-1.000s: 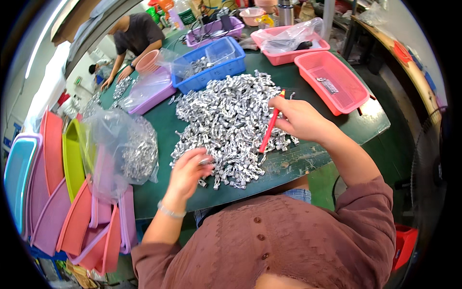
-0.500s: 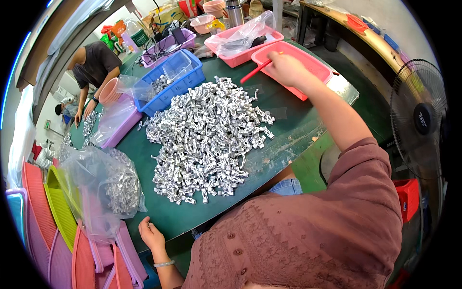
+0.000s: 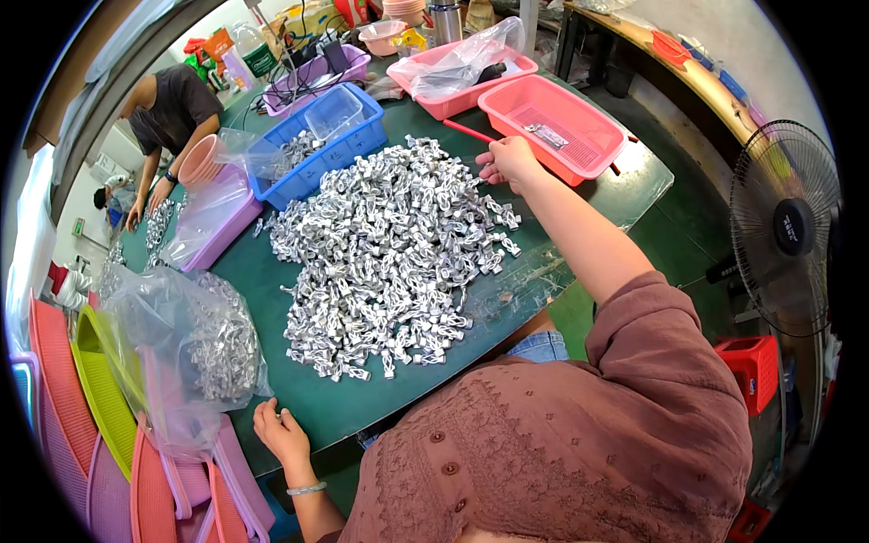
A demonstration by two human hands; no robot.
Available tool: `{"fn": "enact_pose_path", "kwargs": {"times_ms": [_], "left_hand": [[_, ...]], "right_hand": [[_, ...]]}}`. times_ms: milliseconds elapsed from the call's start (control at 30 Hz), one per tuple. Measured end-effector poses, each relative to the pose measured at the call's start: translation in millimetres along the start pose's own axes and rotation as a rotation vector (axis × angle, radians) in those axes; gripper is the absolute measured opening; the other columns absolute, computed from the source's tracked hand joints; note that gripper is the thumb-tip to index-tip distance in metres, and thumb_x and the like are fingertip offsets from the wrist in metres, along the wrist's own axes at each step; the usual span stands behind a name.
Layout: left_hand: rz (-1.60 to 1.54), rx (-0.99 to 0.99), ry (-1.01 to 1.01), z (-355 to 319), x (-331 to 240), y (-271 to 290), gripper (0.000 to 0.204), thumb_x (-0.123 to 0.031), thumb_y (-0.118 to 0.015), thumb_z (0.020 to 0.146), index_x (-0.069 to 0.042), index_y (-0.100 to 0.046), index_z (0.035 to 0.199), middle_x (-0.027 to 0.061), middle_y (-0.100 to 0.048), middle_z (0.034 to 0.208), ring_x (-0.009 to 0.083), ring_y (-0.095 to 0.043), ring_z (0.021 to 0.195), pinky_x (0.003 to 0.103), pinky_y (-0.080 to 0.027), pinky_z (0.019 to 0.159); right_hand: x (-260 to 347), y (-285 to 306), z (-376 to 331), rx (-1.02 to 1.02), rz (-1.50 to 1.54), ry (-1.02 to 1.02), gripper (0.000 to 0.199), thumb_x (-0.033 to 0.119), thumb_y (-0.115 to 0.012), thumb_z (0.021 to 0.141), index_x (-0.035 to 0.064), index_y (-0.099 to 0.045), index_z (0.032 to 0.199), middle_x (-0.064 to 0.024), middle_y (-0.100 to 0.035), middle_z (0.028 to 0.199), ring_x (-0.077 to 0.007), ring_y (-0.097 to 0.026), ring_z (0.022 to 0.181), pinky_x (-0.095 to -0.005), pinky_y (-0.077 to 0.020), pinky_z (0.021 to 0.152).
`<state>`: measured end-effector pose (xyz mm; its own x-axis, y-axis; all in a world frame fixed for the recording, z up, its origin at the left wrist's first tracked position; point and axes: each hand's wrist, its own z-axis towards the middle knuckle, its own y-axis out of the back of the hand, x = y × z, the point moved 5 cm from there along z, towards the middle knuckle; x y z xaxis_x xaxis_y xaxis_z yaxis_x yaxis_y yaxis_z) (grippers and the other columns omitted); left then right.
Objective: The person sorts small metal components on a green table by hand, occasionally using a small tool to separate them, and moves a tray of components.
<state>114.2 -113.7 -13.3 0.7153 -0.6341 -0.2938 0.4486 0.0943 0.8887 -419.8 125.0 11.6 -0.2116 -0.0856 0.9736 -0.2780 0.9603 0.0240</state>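
A wide heap of small silvery metal clips or fasteners (image 3: 389, 253) covers the middle of the green table (image 3: 516, 299). At its far right edge, my right hand (image 3: 509, 165) is loosely curled, fingers apart, with nothing visible in it. Just beyond the knuckles lies a thin red stick (image 3: 466, 130); red ends also show at the right side of a pink basket (image 3: 596, 122), which seems to rest on them. A small flat printed piece (image 3: 549, 136) is in the basket. My left hand (image 3: 282, 433) lies open at the table's near left edge, beside a clear bag of metal pieces (image 3: 226, 348).
Behind the heap stand a blue basket (image 3: 319, 161) with metal pieces and another pink basket (image 3: 434, 101) holding plastic film. Colourful stacked baskets (image 3: 109, 398) crowd the near left. A co-worker (image 3: 176, 113) handles pieces at the far left. A black fan (image 3: 786, 226) stands right.
My right hand has let go of the red stick, which now lies by the pink basket, and has moved down and left to the heap's edge. My left hand has barely moved.
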Motion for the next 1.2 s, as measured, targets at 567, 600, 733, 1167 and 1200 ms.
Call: {"fn": "enact_pose_path", "kwargs": {"times_ms": [567, 600, 733, 1167, 1200], "left_hand": [[-0.082, -0.051, -0.028, 4.7, 12.3, 8.4, 0.026, 0.003, -0.051, 0.077, 0.001, -0.057, 0.102, 0.0190, -0.051, 0.107, 0.0335, -0.051, 0.097, 0.037, -0.042, 0.084], [-0.112, -0.044, -0.005, 8.0, 12.9, 7.1, 0.025, 0.002, -0.051, 0.077, 0.000, -0.057, 0.102, 0.0180, -0.052, 0.106, 0.0330, -0.051, 0.098, 0.036, -0.042, 0.084], [-0.042, -0.079, 0.005, 15.3, 21.8, 4.8, 0.024, 0.001, -0.051, 0.078, 0.000, -0.057, 0.101, 0.0174, -0.053, 0.105, 0.0331, -0.052, 0.096, 0.037, -0.042, 0.084], [-0.087, -0.217, -0.086, 21.8, -13.3, 18.6, 0.018, -0.001, -0.054, 0.077, -0.001, -0.060, 0.095, 0.0135, -0.058, 0.096, 0.0295, -0.055, 0.089, 0.036, -0.044, 0.079], [-0.148, -0.205, -0.077, 20.9, -20.2, 21.8, 0.017, -0.002, -0.055, 0.078, -0.001, -0.060, 0.094, 0.0132, -0.058, 0.096, 0.0287, -0.056, 0.088, 0.035, -0.045, 0.078]], "right_hand": [[-9.8, -16.7, 38.7, -0.060, -0.143, 0.164, 0.034, 0.005, -0.054, 0.077, -0.0025, -0.050, 0.110, -0.0120, -0.057, 0.078, -0.0167, -0.055, 0.057, -0.0278, -0.0437, 0.045], [-5.2, -19.0, 24.5, -0.041, -0.200, 0.224, 0.033, 0.006, -0.055, 0.078, -0.0021, -0.050, 0.109, -0.0105, -0.057, 0.080, -0.0160, -0.056, 0.060, -0.0277, -0.0443, 0.048], [2.7, -41.2, -29.4, 0.160, -0.315, 0.497, 0.023, 0.011, -0.058, 0.079, -0.0009, -0.059, 0.098, -0.0050, -0.059, 0.079, -0.0101, -0.053, 0.065, -0.0230, -0.0438, 0.058], [1.9, -111.4, -203.1, 0.448, -0.805, 1.424, 0.018, 0.005, -0.059, 0.071, 0.0061, -0.058, 0.089, -0.0065, -0.057, 0.093, -0.0260, -0.052, 0.090, -0.0376, -0.0400, 0.078], [-0.4, -120.9, -212.0, 0.523, -0.828, 1.427, 0.018, 0.006, -0.059, 0.072, 0.0066, -0.058, 0.090, -0.0062, -0.057, 0.093, -0.0251, -0.051, 0.091, -0.0372, -0.0385, 0.080]]}}
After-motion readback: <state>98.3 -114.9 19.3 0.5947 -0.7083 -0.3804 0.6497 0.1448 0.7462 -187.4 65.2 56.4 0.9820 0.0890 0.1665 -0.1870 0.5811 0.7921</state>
